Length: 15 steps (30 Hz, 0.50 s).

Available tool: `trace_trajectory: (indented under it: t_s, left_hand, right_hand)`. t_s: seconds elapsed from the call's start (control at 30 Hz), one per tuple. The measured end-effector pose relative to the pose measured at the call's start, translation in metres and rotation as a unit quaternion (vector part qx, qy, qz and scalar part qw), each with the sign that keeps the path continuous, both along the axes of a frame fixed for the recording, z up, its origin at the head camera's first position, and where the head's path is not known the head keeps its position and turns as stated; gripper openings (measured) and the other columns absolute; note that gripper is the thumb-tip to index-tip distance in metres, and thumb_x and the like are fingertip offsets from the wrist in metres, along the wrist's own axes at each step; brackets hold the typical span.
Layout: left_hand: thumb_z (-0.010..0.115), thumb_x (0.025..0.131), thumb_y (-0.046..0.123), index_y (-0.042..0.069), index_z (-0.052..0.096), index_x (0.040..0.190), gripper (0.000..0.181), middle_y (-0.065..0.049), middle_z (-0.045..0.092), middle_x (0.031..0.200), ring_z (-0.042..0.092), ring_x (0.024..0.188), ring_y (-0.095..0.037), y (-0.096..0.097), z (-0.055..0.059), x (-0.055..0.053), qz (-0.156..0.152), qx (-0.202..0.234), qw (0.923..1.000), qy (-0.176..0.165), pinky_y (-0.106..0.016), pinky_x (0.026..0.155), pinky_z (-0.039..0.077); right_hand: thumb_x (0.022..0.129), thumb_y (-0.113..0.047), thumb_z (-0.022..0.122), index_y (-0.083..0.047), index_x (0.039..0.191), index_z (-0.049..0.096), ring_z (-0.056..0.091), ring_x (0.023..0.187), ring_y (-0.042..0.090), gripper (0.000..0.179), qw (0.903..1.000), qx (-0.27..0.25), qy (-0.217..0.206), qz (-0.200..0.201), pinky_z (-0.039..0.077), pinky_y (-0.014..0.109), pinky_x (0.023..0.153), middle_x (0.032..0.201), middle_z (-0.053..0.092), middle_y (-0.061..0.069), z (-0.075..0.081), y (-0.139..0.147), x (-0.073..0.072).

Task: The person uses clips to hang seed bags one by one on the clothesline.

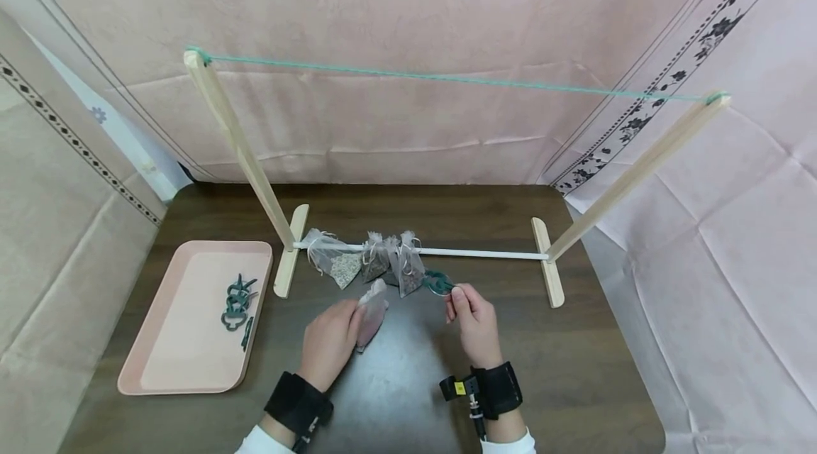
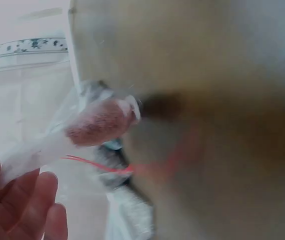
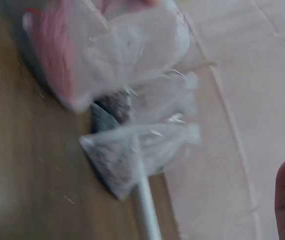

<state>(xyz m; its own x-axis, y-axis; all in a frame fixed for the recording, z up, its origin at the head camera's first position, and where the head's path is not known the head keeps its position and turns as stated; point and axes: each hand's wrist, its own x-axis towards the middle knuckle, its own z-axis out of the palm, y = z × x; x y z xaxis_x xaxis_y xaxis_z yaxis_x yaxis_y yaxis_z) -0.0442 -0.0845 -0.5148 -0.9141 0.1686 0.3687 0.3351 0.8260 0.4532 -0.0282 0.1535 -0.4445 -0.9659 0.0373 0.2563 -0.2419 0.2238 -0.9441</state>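
Pinching pouch (image 1: pixel 372 320) left, green clip (image 1: pixel 437 282) right, hands (image 1: pixel 328 344) (image 1: pixel 476 325) sit apart, clear of tray's rim (image 1: pixel 157 312).

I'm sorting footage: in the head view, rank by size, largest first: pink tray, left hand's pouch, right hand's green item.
Pink tray
Pouch in the left hand
Green item in the right hand, as far as visible

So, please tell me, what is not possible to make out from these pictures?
Head view: the number of small dark-green pieces on the pale pink rectangular tray; they overlap.
Head view: some of the left hand's fingers, hidden by its own back.
Right wrist view: most of the dark-green looped object in the right hand, cut off by the right edge.
Left wrist view: where the thin red string ends, lost in blur.
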Motion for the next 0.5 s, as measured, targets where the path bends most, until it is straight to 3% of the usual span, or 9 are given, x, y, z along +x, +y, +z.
trace_trajectory:
  t_s: [0.27,0.5]
  left_hand:
    - [0.055,0.088,0.026,0.020,0.067,0.097,0.016,0.005,0.065,0.089,0.061,0.077,-0.015,0.002,0.040,-0.030,-0.022,0.010,0.9976,0.065,-0.037,0.060,0.048]
    - [0.059,0.086,0.027,0.016,0.068,0.091,0.015,0.002,0.066,0.081,0.060,0.066,-0.015,0.004,0.085,-0.055,-0.021,0.007,0.9919,0.125,-0.033,0.051,0.047]
  right_hand:
    - [0.095,-0.017,0.044,-0.010,0.082,0.057,0.050,0.054,0.015,0.020,0.9939,0.090,0.062,-0.017,0.042,0.025,0.049,0.062,0.049,0.002,0.017,0.027,-0.026]
    - [0.094,-0.016,0.046,-0.017,0.082,0.057,0.048,0.053,0.011,0.016,0.9725,0.176,0.148,-0.038,0.037,0.022,0.049,0.061,0.048,-0.007,0.057,0.034,-0.038]
